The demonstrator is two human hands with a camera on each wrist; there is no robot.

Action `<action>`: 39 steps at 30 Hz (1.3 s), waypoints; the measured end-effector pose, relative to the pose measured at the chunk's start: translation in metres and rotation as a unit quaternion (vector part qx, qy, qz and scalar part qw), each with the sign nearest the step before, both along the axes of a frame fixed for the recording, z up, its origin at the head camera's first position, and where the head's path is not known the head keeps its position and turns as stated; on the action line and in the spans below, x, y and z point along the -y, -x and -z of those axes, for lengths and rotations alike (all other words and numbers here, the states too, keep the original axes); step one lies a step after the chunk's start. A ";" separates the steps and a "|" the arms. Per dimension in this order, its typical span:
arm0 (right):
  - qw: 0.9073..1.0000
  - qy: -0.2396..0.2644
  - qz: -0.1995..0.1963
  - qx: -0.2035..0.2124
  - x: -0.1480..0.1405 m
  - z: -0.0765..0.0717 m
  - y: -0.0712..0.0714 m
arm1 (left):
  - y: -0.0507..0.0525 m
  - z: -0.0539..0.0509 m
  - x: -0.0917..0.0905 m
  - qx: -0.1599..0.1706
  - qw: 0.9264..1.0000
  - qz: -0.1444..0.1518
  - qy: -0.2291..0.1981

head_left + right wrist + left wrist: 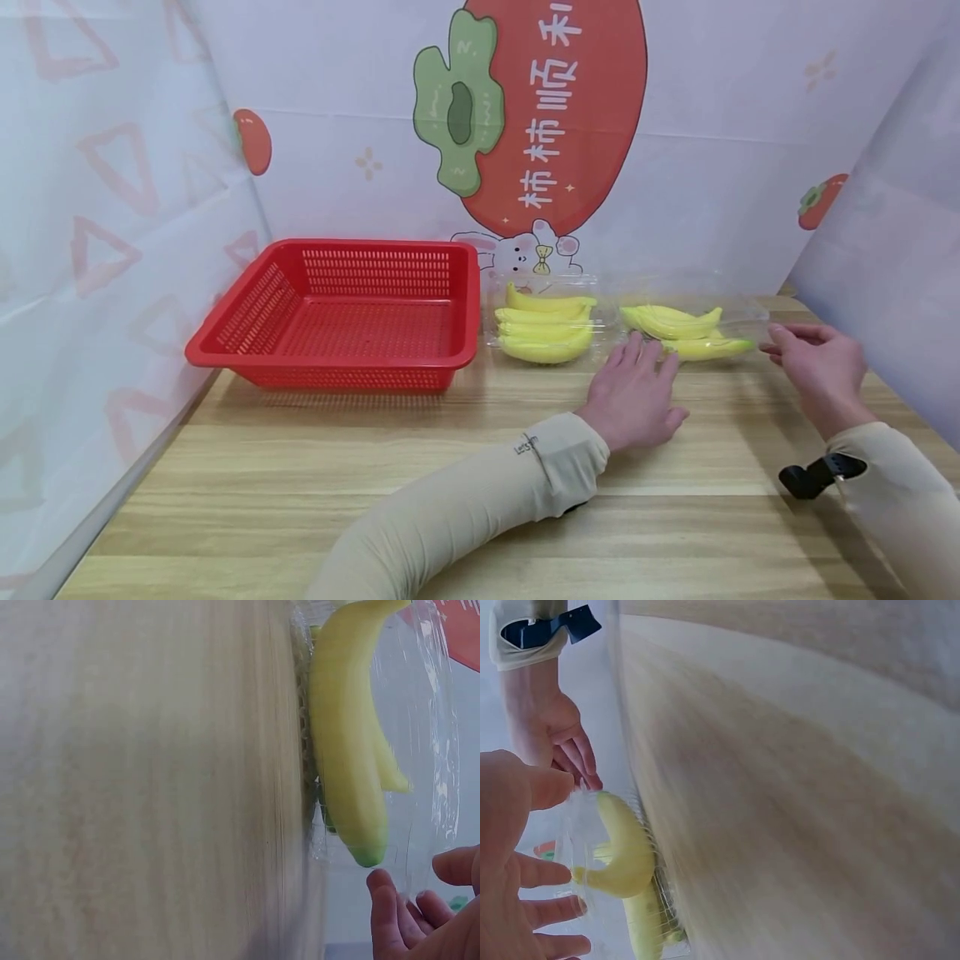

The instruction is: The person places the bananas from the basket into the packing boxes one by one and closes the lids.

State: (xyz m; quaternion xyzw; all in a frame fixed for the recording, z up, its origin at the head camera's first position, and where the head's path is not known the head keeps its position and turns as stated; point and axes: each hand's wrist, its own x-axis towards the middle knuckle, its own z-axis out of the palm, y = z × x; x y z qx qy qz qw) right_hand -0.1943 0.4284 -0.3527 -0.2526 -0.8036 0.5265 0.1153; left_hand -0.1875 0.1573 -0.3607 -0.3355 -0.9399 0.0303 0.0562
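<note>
A clear plastic box (738,310) at the right holds several yellow bananas (671,321); the front banana (349,742) has a green tip. My left hand (633,398) is at the box's front left, fingers spread. In the left wrist view, the left hand's fingers (551,909) are fairly straight at the clear plastic, with no banana in them. My right hand (821,367) is by the box's right end. In the right wrist view its thumb and fingers (386,919) stand apart next to the plastic edge; whether they touch it is hard to tell.
A second clear box (491,329) with several bananas (546,343) stands to the left of the first. Further left sits a red plastic basket (367,362) with slotted walls. All stand on a wooden table (315,483), with printed cloth (337,192) behind and at both sides.
</note>
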 end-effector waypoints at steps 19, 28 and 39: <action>0.959 0.279 -0.048 -0.024 -0.010 -0.005 0.003 | -0.005 0.002 -0.008 -0.058 0.998 -0.005 0.021; 0.963 0.269 -0.024 -0.015 -0.012 -0.005 0.005 | -0.007 0.003 -0.011 0.119 0.963 -0.012 -0.241; 0.964 0.264 -0.009 -0.011 -0.009 -0.007 0.005 | 0.011 0.003 -0.039 0.440 0.599 -0.286 -0.604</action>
